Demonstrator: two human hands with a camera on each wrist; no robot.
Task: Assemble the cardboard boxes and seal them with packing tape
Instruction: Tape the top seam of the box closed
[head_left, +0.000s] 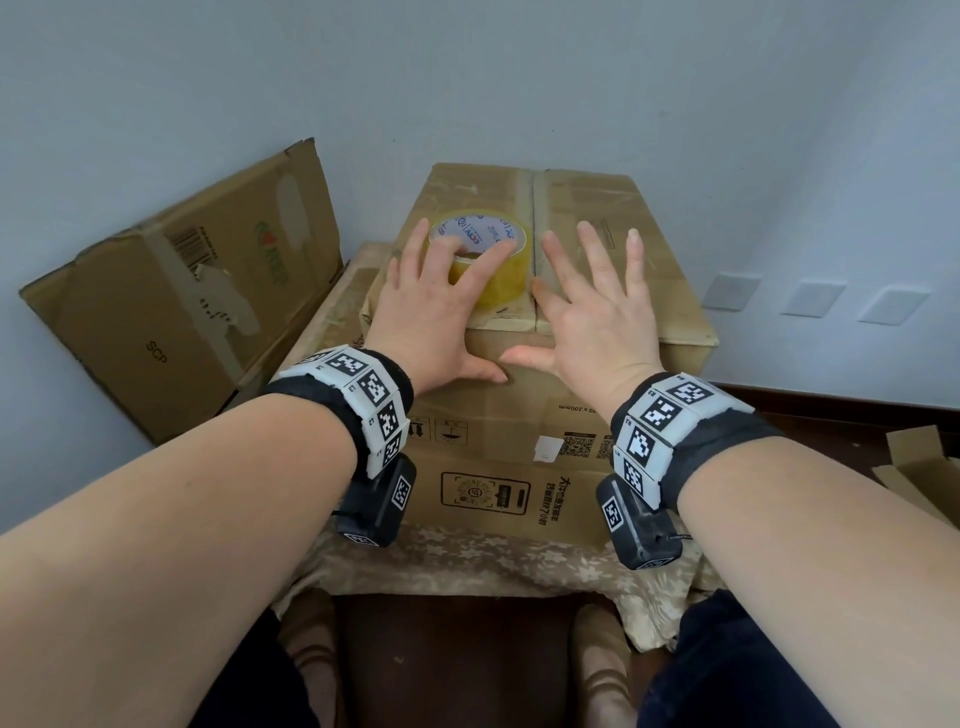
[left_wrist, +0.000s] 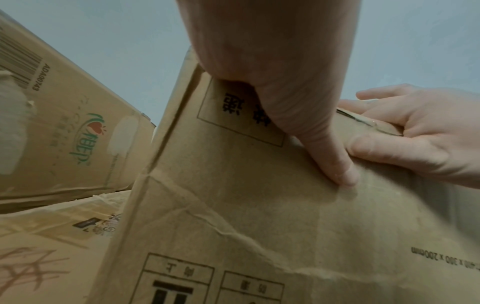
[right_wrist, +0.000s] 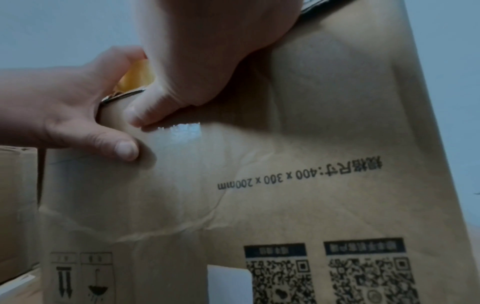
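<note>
A closed brown cardboard box (head_left: 597, 249) stands on a cloth-covered table, its top seam running away from me. On its top lies a yellowish roll of packing tape (head_left: 493, 228). My left hand (head_left: 436, 312) rests on the roll, its fingers laid over it and its thumb (left_wrist: 337, 164) pressed on the box's front face. My right hand (head_left: 597, 312) lies flat on the top with fingers spread, and its thumb (right_wrist: 140, 115) presses a shiny tape strip (right_wrist: 182, 131) on the front face. In the right wrist view the tape roll (right_wrist: 135, 76) peeks out behind the left hand (right_wrist: 64, 107).
A flattened cardboard box (head_left: 192, 291) leans on the wall at the left. Another flat carton (head_left: 343, 296) lies beside the box on the patterned tablecloth (head_left: 493, 561). Cardboard pieces (head_left: 919, 467) lie on the dark floor at right. The wall stands close behind.
</note>
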